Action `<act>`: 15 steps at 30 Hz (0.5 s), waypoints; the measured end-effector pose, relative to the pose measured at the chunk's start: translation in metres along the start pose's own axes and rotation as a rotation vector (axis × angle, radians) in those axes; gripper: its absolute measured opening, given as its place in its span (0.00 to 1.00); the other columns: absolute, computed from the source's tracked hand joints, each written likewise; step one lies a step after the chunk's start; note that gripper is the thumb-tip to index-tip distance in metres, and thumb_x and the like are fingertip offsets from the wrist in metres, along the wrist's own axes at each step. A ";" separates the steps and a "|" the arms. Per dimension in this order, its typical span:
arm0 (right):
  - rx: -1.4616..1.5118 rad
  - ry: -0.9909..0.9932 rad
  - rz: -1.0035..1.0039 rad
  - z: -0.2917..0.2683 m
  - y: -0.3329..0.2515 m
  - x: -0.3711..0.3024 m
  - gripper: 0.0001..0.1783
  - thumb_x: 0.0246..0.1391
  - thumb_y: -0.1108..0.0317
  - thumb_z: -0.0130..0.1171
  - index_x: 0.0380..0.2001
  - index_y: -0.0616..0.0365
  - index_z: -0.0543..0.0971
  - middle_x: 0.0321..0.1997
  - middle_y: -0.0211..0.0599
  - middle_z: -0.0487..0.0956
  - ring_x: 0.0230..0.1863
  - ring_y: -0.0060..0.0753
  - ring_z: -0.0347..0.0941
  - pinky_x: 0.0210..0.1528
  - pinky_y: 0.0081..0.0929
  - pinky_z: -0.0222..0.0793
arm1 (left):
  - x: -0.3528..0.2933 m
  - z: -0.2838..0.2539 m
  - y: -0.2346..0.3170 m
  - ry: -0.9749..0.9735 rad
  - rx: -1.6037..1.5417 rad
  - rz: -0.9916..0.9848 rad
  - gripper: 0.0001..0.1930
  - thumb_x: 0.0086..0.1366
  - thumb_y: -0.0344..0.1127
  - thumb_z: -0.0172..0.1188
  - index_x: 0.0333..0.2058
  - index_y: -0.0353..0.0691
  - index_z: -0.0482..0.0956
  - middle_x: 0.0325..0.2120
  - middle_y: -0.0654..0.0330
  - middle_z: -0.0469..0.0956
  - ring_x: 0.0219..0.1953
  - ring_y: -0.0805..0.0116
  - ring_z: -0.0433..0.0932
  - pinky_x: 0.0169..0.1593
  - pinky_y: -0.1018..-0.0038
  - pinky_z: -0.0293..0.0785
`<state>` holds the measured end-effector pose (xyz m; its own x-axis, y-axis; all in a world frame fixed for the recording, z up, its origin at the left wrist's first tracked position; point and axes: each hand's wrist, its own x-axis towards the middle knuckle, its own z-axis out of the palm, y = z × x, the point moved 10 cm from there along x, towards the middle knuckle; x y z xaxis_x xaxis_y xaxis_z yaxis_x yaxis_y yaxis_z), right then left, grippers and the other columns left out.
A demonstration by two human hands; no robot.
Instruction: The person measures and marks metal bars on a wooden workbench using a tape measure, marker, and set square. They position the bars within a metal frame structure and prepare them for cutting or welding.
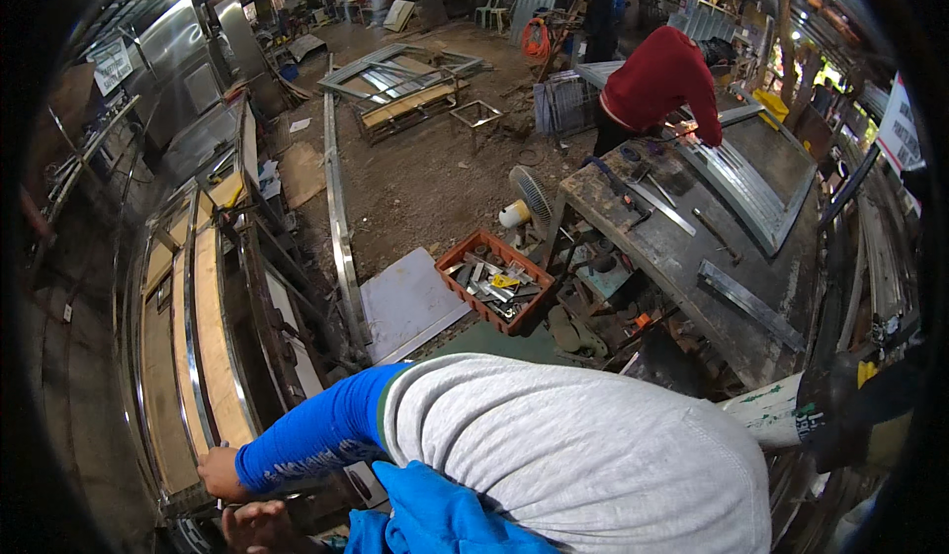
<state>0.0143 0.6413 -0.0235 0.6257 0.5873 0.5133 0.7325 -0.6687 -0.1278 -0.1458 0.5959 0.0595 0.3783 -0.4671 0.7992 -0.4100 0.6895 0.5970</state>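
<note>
My right arm, in a blue sleeve [316, 427] under a grey shirt, reaches across to the lower left. At its end my right hand [223, 475] is closed on a slim, pale pen-like stick [220, 504], whose ends poke out past the fingers. That hand rests by the near end of a long metal frame [190, 356] with pale wooden strips [219, 327]. Just below, my left hand [259, 528] is partly in shadow, its fingers loosely bent and apart, and nothing shows in it. A bright blue cloth [435, 514] lies bunched along my front.
An orange crate [497, 282] of metal pieces stands ahead, beside a pale sheet [407, 297] and a fan [531, 198]. At right, a worktable [682, 267] carries tools and a metal frame. A person in red [660, 85] bends over it. A long metal bar [338, 208] lies on the floor.
</note>
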 end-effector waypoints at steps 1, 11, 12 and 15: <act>0.032 -0.008 -0.027 -0.006 0.000 0.000 0.14 0.46 0.58 0.65 0.28 0.56 0.90 0.41 0.45 0.84 0.47 0.51 0.82 0.44 0.44 0.81 | 0.001 0.004 -0.004 -0.037 -0.015 -0.011 0.42 0.75 0.56 0.55 0.74 0.35 0.49 0.56 0.40 0.73 0.54 0.41 0.78 0.56 0.43 0.78; 0.051 -0.460 -0.233 0.032 -0.003 0.007 0.20 0.45 0.55 0.70 0.39 0.56 0.89 0.52 0.49 0.82 0.52 0.55 0.82 0.53 0.47 0.79 | -0.018 0.071 -0.044 0.030 -0.053 -0.035 0.41 0.72 0.59 0.59 0.69 0.33 0.60 0.49 0.42 0.78 0.50 0.45 0.81 0.52 0.46 0.79; 0.003 -0.474 -0.240 0.049 0.030 -0.002 0.21 0.46 0.54 0.69 0.40 0.56 0.89 0.53 0.49 0.82 0.52 0.55 0.82 0.53 0.47 0.79 | -0.007 0.083 -0.055 0.028 -0.049 -0.033 0.39 0.73 0.58 0.60 0.68 0.33 0.62 0.48 0.43 0.79 0.50 0.46 0.81 0.53 0.47 0.79; -0.016 -0.539 -0.374 0.065 0.011 0.003 0.22 0.52 0.54 0.65 0.45 0.58 0.86 0.54 0.51 0.81 0.53 0.55 0.81 0.55 0.49 0.78 | -0.006 0.070 -0.043 0.115 0.077 -0.052 0.37 0.73 0.56 0.59 0.68 0.33 0.65 0.48 0.44 0.80 0.50 0.47 0.82 0.54 0.49 0.79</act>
<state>0.0418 0.6656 -0.0781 0.3793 0.9250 0.0233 0.9253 -0.3792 -0.0080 -0.1881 0.5305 0.0338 0.4919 -0.4314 0.7563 -0.4481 0.6193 0.6447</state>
